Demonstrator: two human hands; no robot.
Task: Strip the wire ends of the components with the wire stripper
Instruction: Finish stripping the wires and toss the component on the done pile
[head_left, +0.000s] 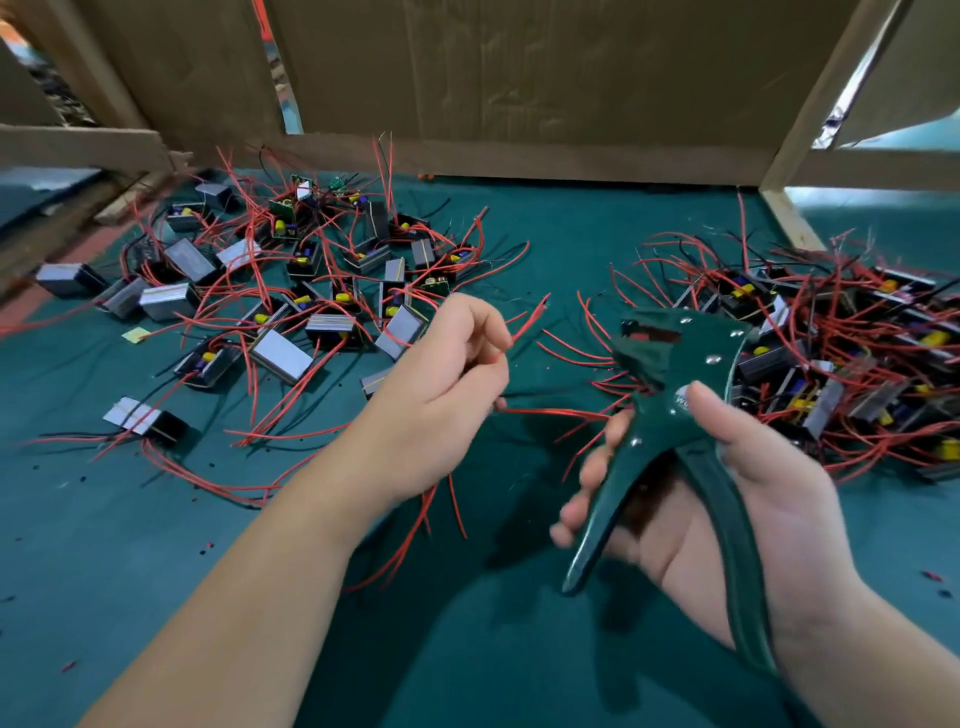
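- Worktop (130, 519): flat surface under a teal-green cover.
- Left hand (447, 395): fingers curled, with thumb and forefinger pinching a thin red insulated wire (530, 319). The wire's free end points up and to the right, near the tool's head but apart from it.
- Right hand (737, 493): grips the dark green metal wire stripper (670, 384), held above the worktop at centre right. The fingers wrap one long handle, the other handle lies across the palm, and the thumb rests near the pivot. The handles are spread and the head points up and left.
- Left heap (280, 356): small black box-shaped components with grey faces, yellow parts and red and black leads, loosely scattered at left rear.
- Right heap (826, 410): the same kind of components in a denser tangle, behind the right hand.
- Brown cardboard wall (519, 78): stands along the rear edge.
- Pale wooden post (789, 218): at right rear.
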